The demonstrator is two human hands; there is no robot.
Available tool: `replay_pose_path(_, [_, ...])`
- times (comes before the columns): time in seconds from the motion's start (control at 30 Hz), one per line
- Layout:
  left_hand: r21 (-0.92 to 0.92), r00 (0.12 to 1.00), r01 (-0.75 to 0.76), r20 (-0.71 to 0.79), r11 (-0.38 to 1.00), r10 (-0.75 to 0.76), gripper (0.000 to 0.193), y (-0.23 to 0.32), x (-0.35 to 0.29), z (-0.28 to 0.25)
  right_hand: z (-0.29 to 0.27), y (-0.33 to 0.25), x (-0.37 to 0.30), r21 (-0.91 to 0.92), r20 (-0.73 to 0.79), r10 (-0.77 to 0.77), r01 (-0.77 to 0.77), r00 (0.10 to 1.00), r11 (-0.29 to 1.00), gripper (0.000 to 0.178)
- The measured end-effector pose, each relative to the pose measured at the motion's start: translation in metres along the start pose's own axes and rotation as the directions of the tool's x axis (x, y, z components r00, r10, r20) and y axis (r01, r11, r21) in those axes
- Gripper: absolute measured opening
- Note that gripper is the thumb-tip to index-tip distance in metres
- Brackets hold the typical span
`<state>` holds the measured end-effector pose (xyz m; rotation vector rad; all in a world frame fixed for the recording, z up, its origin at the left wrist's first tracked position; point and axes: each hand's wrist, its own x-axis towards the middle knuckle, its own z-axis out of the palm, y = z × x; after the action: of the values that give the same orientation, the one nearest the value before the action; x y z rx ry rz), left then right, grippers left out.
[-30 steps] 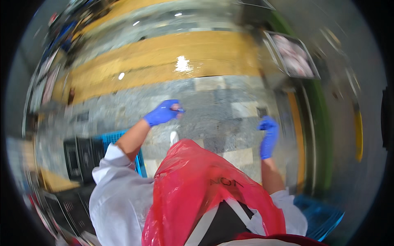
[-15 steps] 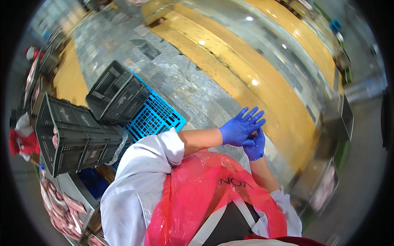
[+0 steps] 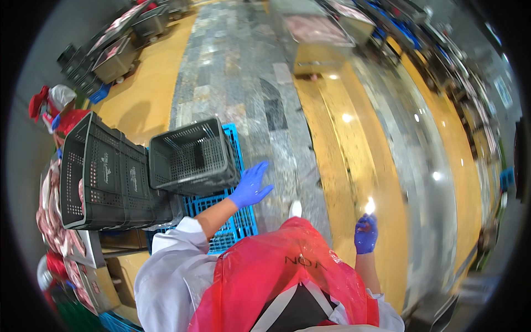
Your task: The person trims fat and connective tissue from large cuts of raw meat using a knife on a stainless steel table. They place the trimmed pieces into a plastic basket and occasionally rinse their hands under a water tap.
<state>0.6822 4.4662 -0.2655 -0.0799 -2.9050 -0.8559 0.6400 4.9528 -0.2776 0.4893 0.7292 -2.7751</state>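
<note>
Crate: grey crate [image 3: 191, 155] was seen mouth up on blue pallet [image 3: 241, 222], left of the left fingers, its right end just beside them; contact could not be told
Crate axis: long side seemed to be laid roughly left to right, bent by the lens
Left hand [image 3: 251, 186]: fingers were straightened, thumb set apart, nothing gripped
Right hand [image 3: 366, 233]: fingers were seen curled above yellow floor band [image 3: 332, 160]; whether anything was held could not be told
Nearer hand: left by far, right was placed well apart, off the right side of red apron [image 3: 271, 260]
In between: nothing was seen between left hand and crate; from the right, the way was crossed by the left hand
Left side: crate stack [image 3: 119, 171] was set close to the crate, meat pieces [image 3: 52, 218] beyond
Background: co-worker [image 3: 72, 119] was partly hidden behind the stack, metal bin [image 3: 321, 58] was filled with pale meat
</note>
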Motion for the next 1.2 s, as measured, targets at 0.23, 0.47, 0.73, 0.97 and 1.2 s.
replay_pose_path(0.23, [-0.206, 0.919, 0.348, -0.119, 0.915, -0.376, 0.072, -0.119, 0.062, -0.006, 0.195, 0.097, 0.324, -0.529, 0.088, 0.359, -0.262, 0.929, 0.808, 0.03])
replay_pose_path(0.47, [-0.568, 0.784, 0.417, -0.169, 0.709, -0.597, 0.058, -0.236, 0.199, -0.061, 0.384, 0.287, 0.534, -0.748, 0.118, 0.666, -0.375, 0.736, 0.547, 0.028])
replay_pose_path(0.73, [-0.509, 0.706, 0.455, -0.295, 0.731, -0.644, 0.048, -0.451, 0.384, -0.199, 0.447, 0.382, 0.779, -0.905, -0.067, 0.546, -0.281, 0.835, 0.319, 0.022])
replay_pose_path(0.97, [-0.363, 0.606, 0.558, -0.437, 0.746, -0.665, 0.047, -0.656, 0.466, -0.352, 0.47, 0.433, 1.004, -0.866, -0.34, 0.438, -0.459, 0.832, 0.199, 0.009])
replay_pose_path(1.2, [-0.412, 0.11, 0.895, -0.17, 0.172, -0.979, 0.066, -0.86, 0.422, -0.328, 0.624, 0.672, 1.198, -0.97, -0.203, 0.565, -0.245, 0.8, -0.002, 0.005])
